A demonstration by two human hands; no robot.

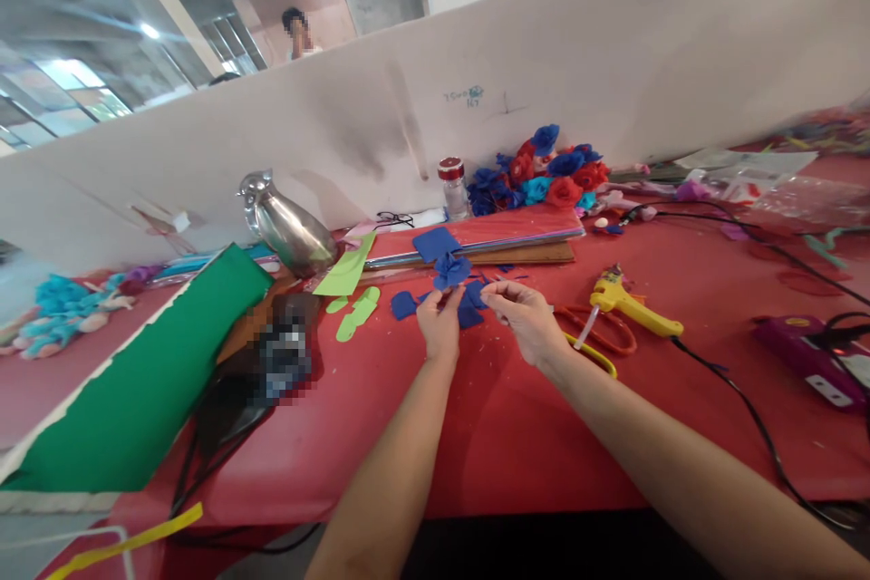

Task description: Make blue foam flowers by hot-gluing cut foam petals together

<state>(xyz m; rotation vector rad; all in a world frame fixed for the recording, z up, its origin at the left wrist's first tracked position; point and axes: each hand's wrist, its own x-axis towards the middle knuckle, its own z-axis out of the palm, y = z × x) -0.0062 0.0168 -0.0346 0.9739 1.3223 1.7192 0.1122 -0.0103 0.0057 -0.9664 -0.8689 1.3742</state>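
Observation:
My left hand (440, 323) pinches a blue paper flower (452, 270) from below, its petals spread above the fingertips. To its right, my right hand (525, 315) has thumb and forefinger closed in a pinch; whatever lies between them is too small to make out. Cut blue paper petals (403, 305) lie on the red table around the left hand, some partly hidden behind it. Just beyond the flower, a blue paper square (437, 244) rests on a stack of coloured sheets (517, 236). Green paper pieces (358, 315) are scattered left of the hands.
A yellow glue gun (635, 306) and scissors with red and yellow handles (604, 335) lie right. Behind are a glass jar (454, 190), finished paper flowers (544, 172) and a metal jug (289, 227). A purple power strip (808, 358) sits far right; a green board (149, 381) leans left.

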